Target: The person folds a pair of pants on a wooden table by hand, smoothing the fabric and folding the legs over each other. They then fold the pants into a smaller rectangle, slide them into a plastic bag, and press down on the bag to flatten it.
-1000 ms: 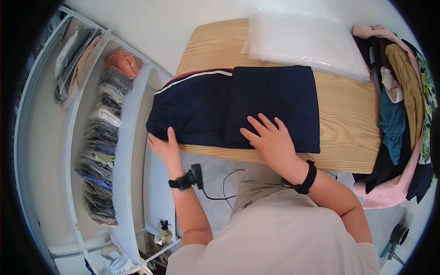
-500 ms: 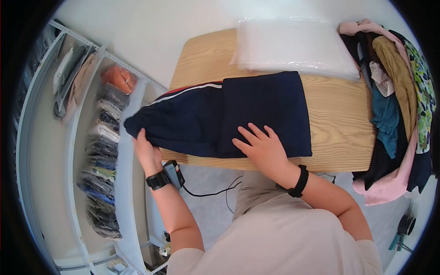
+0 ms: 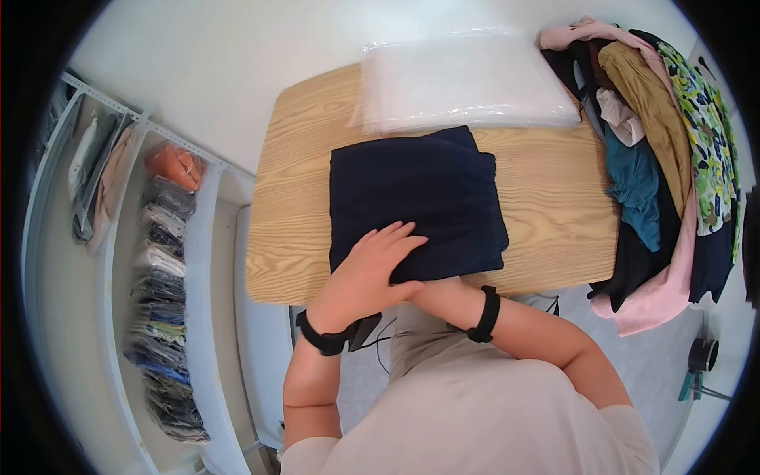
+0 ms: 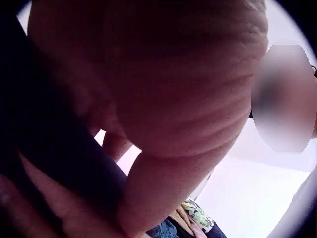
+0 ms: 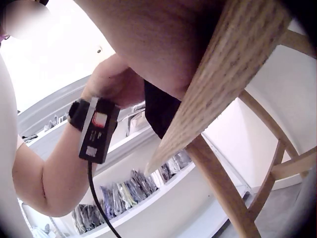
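Navy garment [image 3: 419,198] under flat left grip [image 3: 368,269], right grip [image 3: 427,291] unreadable behind it; clear bags [image 3: 467,79], clothes heap [image 3: 657,158] nearby.

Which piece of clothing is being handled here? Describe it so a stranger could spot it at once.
Start at the wooden table: just in front of the clear plastic bags at its far edge lies the folded navy garment, with the left hand flat on its near edge. Unlike the crumpled, many-coloured clothes heap on the right, it is one flat, plain dark rectangle.
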The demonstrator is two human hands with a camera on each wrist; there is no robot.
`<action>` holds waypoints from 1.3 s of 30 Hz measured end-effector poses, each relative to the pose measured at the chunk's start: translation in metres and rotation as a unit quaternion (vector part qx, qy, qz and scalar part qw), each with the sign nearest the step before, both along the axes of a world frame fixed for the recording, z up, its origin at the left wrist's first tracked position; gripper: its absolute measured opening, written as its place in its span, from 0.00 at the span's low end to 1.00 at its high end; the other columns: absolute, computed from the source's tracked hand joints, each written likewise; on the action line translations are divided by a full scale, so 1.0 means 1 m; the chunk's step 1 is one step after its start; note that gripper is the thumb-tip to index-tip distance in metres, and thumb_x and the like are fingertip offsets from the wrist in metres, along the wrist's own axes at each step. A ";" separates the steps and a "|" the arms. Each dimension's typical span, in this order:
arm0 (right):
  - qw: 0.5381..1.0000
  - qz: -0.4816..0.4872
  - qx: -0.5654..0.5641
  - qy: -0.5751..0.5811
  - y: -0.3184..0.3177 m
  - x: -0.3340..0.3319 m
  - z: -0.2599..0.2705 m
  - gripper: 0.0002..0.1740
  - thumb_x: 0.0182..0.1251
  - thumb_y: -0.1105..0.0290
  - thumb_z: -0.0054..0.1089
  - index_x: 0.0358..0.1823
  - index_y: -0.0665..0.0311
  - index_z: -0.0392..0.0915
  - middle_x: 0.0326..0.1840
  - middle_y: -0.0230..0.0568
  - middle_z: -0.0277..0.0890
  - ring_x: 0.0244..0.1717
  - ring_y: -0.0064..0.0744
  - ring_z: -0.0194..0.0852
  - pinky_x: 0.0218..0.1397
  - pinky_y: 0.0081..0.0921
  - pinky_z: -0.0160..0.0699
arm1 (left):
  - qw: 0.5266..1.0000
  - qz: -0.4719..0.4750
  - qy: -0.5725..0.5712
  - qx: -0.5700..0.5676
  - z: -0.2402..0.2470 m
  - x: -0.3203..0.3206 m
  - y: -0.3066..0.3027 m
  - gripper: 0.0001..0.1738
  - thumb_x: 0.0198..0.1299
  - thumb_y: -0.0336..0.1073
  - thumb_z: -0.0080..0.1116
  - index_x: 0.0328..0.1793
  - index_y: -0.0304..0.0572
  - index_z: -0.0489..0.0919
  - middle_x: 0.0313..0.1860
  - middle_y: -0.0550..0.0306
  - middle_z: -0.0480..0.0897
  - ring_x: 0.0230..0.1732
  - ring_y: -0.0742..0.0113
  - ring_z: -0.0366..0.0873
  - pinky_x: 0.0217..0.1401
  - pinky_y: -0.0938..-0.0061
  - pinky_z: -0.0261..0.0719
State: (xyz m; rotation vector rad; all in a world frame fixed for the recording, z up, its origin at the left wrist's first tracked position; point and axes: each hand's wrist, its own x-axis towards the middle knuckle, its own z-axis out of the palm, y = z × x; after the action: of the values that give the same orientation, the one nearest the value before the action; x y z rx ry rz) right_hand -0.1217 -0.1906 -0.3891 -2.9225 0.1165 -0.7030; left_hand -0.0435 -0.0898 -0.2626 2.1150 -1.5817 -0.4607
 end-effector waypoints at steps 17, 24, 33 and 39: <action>0.870 -0.018 0.493 0.011 -0.149 -0.038 0.117 0.17 0.61 0.69 0.63 0.50 0.68 0.77 0.45 0.45 0.80 0.47 0.34 0.78 0.52 0.25 0.75 | 0.950 0.219 -0.149 -0.164 -0.081 -0.009 0.059 0.34 0.45 0.13 0.49 0.59 0.53 0.80 0.66 0.50 0.71 0.70 0.43 0.62 0.68 0.56 0.65; 0.940 -0.032 0.321 0.109 -0.170 0.028 0.084 0.27 0.57 0.63 0.69 0.53 0.72 0.75 0.47 0.50 0.79 0.51 0.39 0.77 0.53 0.30 0.74 | 0.934 0.213 -0.163 -0.234 -0.088 -0.007 0.060 0.27 0.44 0.16 0.52 0.46 0.55 0.86 0.56 0.58 0.80 0.64 0.47 0.70 0.60 0.60 0.72; 0.808 -0.173 0.546 0.140 -0.172 0.011 0.088 0.32 0.61 0.52 0.65 0.51 0.77 0.75 0.39 0.45 0.82 0.33 0.28 0.80 0.36 0.21 0.77 | 0.944 0.179 -0.034 -0.275 -0.084 0.004 0.072 0.24 0.43 0.20 0.50 0.47 0.47 0.85 0.61 0.51 0.77 0.68 0.50 0.65 0.70 0.61 0.62; 0.585 -0.111 0.786 0.165 -0.140 -0.020 0.093 0.27 0.62 0.54 0.65 0.51 0.71 0.76 0.44 0.42 0.81 0.38 0.28 0.80 0.40 0.21 0.77 | 0.740 0.376 0.417 -0.370 -0.078 0.021 0.071 0.27 0.65 0.34 0.51 0.68 0.30 0.65 0.63 0.48 0.73 0.67 0.63 0.65 0.70 0.71 0.61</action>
State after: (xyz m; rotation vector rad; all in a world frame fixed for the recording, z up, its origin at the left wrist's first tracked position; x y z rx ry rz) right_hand -0.1413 -0.3305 -0.2960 -1.1915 0.7037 0.1017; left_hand -0.0221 -0.0183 -0.3410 1.3745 -0.2244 -0.3188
